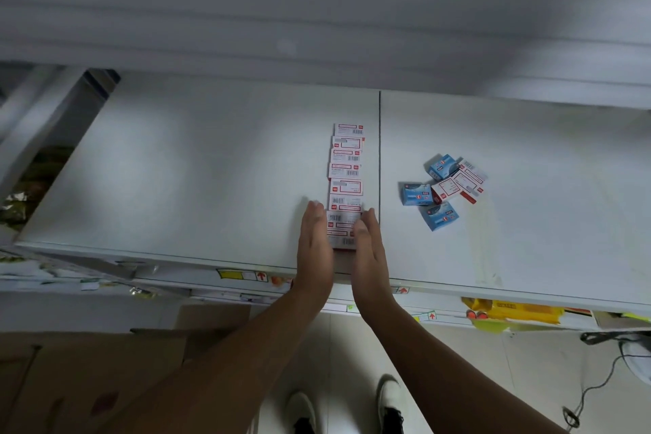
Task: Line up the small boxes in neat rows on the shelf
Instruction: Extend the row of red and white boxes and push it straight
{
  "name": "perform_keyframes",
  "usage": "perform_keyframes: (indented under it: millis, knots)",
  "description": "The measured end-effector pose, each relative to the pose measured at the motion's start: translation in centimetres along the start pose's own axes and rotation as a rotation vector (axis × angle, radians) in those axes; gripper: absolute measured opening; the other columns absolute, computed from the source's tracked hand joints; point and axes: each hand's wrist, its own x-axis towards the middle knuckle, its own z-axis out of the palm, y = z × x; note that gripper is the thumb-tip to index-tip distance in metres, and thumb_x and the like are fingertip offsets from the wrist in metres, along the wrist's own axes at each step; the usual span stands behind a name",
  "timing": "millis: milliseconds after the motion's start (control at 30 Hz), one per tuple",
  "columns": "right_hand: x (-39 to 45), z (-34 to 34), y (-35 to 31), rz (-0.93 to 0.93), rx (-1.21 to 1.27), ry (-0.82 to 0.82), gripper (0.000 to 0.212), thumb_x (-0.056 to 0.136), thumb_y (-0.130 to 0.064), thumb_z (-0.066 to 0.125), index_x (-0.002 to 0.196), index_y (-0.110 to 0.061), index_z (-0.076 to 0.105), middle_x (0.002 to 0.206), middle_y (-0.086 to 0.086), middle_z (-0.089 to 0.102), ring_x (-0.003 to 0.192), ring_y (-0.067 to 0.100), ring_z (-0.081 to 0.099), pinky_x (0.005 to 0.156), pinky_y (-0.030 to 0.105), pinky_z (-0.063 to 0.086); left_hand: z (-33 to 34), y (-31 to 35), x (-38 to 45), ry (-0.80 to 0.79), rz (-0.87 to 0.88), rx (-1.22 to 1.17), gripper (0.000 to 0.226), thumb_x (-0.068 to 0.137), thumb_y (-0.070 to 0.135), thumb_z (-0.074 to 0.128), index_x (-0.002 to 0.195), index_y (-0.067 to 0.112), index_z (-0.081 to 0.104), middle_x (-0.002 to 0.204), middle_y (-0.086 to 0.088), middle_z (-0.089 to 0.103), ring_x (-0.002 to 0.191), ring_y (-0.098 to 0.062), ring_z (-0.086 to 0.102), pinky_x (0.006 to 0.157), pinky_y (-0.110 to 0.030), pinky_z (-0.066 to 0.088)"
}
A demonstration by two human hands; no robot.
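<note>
Pressing inward from both sides, I have my left hand [314,240] and my right hand [368,245] flat, fingers straight, squeezing the nearest boxes in the row of boxes [346,183] between my palms; neither hand grips anything, they only push against the cardboard. That row sits on the shelf [176,169], starting close to its front edge and running away from me, just left of the seam [379,151] where two shelf panels meet. Beyond my fingertips the boxes are not quite square to each other: several are nudged slightly left or right, so the line wobbles toward the back. Farther off to my right, past the seam, lies a loose heap of boxes [444,188], blue ones and white-and-red ones tumbled at angles, some overlapping, well apart from the row. I judge the job well short of finished, with straightening under way and the heap yet to be placed. My worry is that squeezing only the near end may shove those boxes forward or buckle the line, since the far ones have nothing bracing them. Pushing unevenly with one palm could also slide the row across the seam, or tip the closest box off the front edge.
</note>
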Motion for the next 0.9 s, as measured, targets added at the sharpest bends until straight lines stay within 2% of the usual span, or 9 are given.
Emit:
perform_keyframes:
  millis: [100,167,333,400,467,567,667,800,900]
  knots:
    - [0.9,0.0,-0.5,-0.002,-0.001,-0.017,0.048,0.111,-0.048,0.033,0.158,-0.035,0.037,0.15,-0.022,0.049,0.135,-0.005,0.045,0.114,0.025,0.037,0.3,0.6,0.6,-0.011,-0.001,-0.023,0.051,0.113,0.051,0.032,0.16,0.032,0.04,0.148,0.015,0.052,0.124,-0.005,0.057,0.102,-0.023,0.041]
    - [1.6,0.0,-0.9,0.0,0.002,-0.036,0.048,0.111,-0.048,0.032,0.157,-0.033,0.039,0.151,-0.014,0.051,0.138,0.006,0.047,0.116,0.032,0.039,0.5,1.2,1.1,-0.023,0.002,-0.026,0.051,0.113,0.052,0.031,0.158,0.03,0.043,0.148,0.009,0.056,0.129,-0.012,0.058,0.106,-0.028,0.043]
    - [3.7,0.1,-1.8,-0.008,-0.016,-0.055,0.044,0.111,-0.049,0.032,0.153,-0.037,0.042,0.138,-0.024,0.057,0.118,-0.017,0.053,0.091,0.007,0.041,1.0,2.2,2.5,-0.056,0.039,0.003,0.05,0.115,0.05,0.028,0.154,0.028,0.049,0.144,0.005,0.063,0.13,-0.014,0.061,0.095,-0.019,0.047]
    - [4.5,0.2,-2.0,-0.019,-0.034,-0.054,0.045,0.111,-0.049,0.031,0.152,-0.036,0.043,0.136,-0.025,0.057,0.114,-0.02,0.053,0.087,0.004,0.042,1.3,2.7,3.1,-0.068,0.062,0.019,0.048,0.115,0.047,0.028,0.15,0.028,0.054,0.139,0.004,0.067,0.126,-0.014,0.064,0.096,-0.023,0.05]
    - [5.3,0.3,-2.3,-0.02,-0.037,-0.054,0.045,0.111,-0.049,0.031,0.152,-0.035,0.043,0.14,-0.021,0.057,0.12,-0.014,0.053,0.091,0.007,0.04,1.6,3.3,3.8,-0.059,0.077,0.032,0.046,0.115,0.044,0.028,0.145,0.027,0.059,0.132,0.003,0.07,0.121,-0.014,0.068,0.1,-0.032,0.054]
    - [6.4,0.6,-2.8,-0.034,-0.04,-0.04,0.038,0.111,-0.049,0.032,0.145,-0.042,0.045,0.13,-0.032,0.057,0.111,-0.023,0.052,0.09,0.006,0.038,2.0,4.1,4.8,-0.052,0.084,0.045,0.045,0.114,0.04,0.029,0.139,0.025,0.063,0.128,0.002,0.073,0.117,-0.017,0.07,0.107,-0.042,0.055]
    - [7.1,0.9,-3.2,-0.029,-0.034,-0.027,0.044,0.108,-0.053,0.033,0.15,-0.042,0.041,0.133,-0.028,0.053,0.113,-0.02,0.049,0.102,0.018,0.034,2.3,4.5,5.4,-0.044,0.092,0.046,0.047,0.11,0.042,0.031,0.136,0.023,0.066,0.125,0.0,0.075,0.115,-0.019,0.072,0.108,-0.048,0.055]
    - [7.9,1.0,-4.0,-0.021,-0.048,-0.025,0.037,0.103,-0.058,0.034,0.138,-0.05,0.041,0.122,-0.038,0.054,0.111,-0.018,0.05,0.099,0.018,0.035,2.5,5.2,6.1,-0.033,0.082,0.044,0.06,0.101,0.05,0.035,0.147,0.021,0.059,0.137,-0.002,0.07,0.125,-0.021,0.067,0.113,-0.049,0.05]
    - [8.2,0.7,-3.9,-0.036,-0.072,-0.011,0.052,0.105,-0.056,0.034,0.154,-0.039,0.039,0.141,-0.024,0.051,0.122,-0.007,0.05,0.106,0.021,0.032,2.2,5.3,6.7,-0.038,0.078,0.062,0.065,0.101,0.051,0.037,0.155,0.016,0.051,0.147,-0.005,0.063,0.134,-0.023,0.062,0.117,-0.048,0.047]
